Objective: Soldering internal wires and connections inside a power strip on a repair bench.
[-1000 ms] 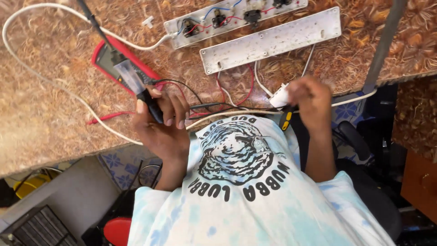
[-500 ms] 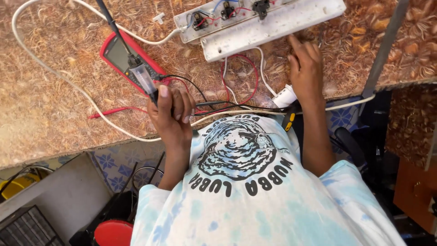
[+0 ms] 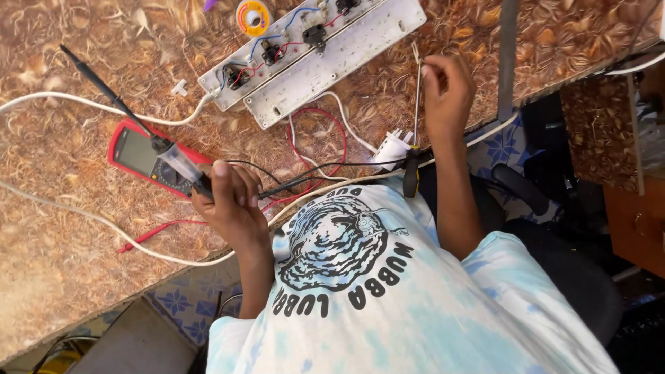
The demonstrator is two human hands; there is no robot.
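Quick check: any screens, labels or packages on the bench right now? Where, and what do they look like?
Multimeter: left on the table, by the left hand; red rectangular case, grey blank-looking screen, partly behind the probe.
Solder spool: top edge, round, yellow label face.
No packages.

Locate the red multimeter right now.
In the head view the red multimeter lies on the patterned worktop at left, just beyond the left hand, which holds a black probe over it; the opened white power strip sits further back.

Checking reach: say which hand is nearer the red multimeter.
Left. The left hand, gripping a soldering iron, is beside the red multimeter; the right hand, holding a screwdriver, is farther.
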